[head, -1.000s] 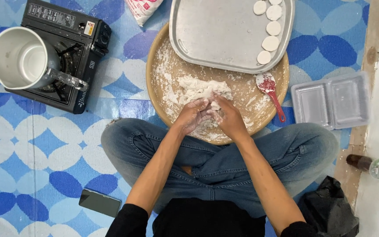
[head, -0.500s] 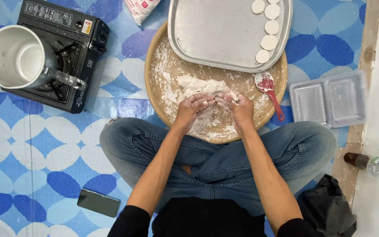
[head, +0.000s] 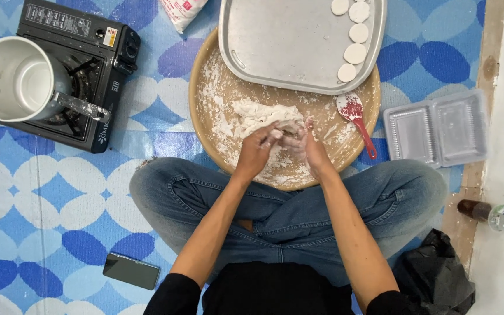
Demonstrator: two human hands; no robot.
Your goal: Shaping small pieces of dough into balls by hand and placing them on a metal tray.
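A round wooden tray [head: 205,111], dusted with flour, lies on the floor mat in front of my crossed legs. A lump of white dough [head: 258,114] rests in its middle. My left hand [head: 258,149] and my right hand [head: 307,146] meet at the near edge of that lump, fingers curled around a small piece of dough pressed between them. Both hands are coated in flour. A red spoon [head: 357,116] lies on the tray to the right of my hands.
A metal tray [head: 281,52] with several flat white dough discs [head: 354,53] overlaps the wooden tray's far side. A portable gas stove [head: 88,64] carries a white pot [head: 16,79] at left. A clear plastic box [head: 438,128], small bottle [head: 485,213], black bag [head: 433,274] and phone [head: 130,271] lie around.
Both hands have shifted slightly within the tray and now close together over a small piece at the dough's near edge. The other objects have stayed put.
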